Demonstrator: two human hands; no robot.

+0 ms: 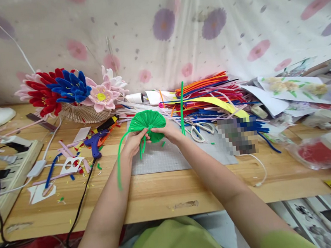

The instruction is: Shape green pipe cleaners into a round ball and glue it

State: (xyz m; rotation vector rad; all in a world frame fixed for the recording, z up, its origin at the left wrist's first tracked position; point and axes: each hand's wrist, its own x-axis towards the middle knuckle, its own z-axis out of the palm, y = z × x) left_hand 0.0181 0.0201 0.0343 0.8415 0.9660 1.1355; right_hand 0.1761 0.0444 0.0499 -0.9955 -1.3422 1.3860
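Both hands hold a round, pleated green disc of pipe cleaners [146, 120] above the grey cutting mat [183, 160]. My left hand [135, 141] grips its left lower edge, thumb on the near face. Opposite it, my right hand [168, 131] pinches the right side, its thumb close to the middle of the disc. A long green pipe cleaner end hangs down on the left past my wrist, and shorter green ends dangle below the disc. The fingers behind the disc are hidden. A straight green pipe cleaner [182, 106] stands out just right of my right hand.
Scissors [198, 132] and a pile of coloured pipe cleaners [208, 84] lie behind and to the right. On the left are a blue glue gun [94, 143], paper scraps, a power strip [15, 181] and fuzzy flowers [72, 86]. Plastic-wrapped goods [326, 149] crowd the right.
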